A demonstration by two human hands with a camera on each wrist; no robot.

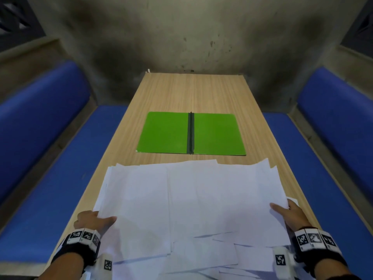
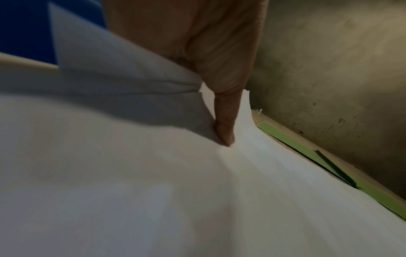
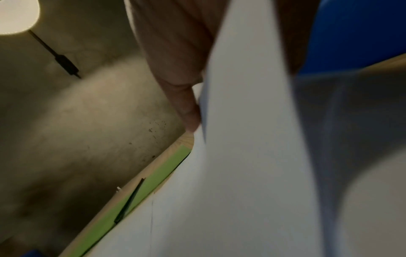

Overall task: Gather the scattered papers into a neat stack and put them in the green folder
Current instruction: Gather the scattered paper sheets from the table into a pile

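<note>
Head view: left hand (image 1: 91, 219) and right hand (image 1: 290, 214) pinch opposite side edges of papers (image 1: 189, 201), thumbs on top. Loose sheaf spans table (image 1: 181, 91) crosswise, near end. Folder (image 1: 217, 134) lies open beyond, spine pointing away, bare wood behind it.

Between the far edge of the papers (image 1: 191, 199) spread under my hands and the open green folder (image 1: 191, 134) I have only a narrow strip of bare table (image 1: 191, 91), with wider open wood beyond the folder up to the wall (image 1: 191, 37) and blue benches (image 1: 40, 138) flanking both sides.
</note>
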